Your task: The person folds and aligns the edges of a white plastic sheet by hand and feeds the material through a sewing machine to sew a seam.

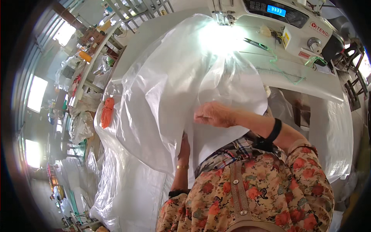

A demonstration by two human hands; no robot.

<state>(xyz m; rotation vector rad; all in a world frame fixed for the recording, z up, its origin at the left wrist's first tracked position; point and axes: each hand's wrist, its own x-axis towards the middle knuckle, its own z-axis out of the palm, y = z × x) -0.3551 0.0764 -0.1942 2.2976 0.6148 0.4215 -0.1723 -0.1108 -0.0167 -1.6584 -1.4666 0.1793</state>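
Note:
A large sheet of white plastic fabric drapes over the sewing table, from under the lit needle area down across my lap. My right hand is closed in a fist on the sheet at the middle; its fingers curl inward and seem to pinch the fabric. Lower and to the left, my left hand reaches under or behind a fold of the sheet, and its fingers are hidden. The sewing machine stands at the far right, its lamp glaring on the fabric. An orange bundle of cord lies on the sheet's left side.
Thread snips lie on the sewing table right of the lamp, with green thread trailing near them. More white sheeting hangs at the lower left. A cluttered shelf stands at the left; metal railings rise behind.

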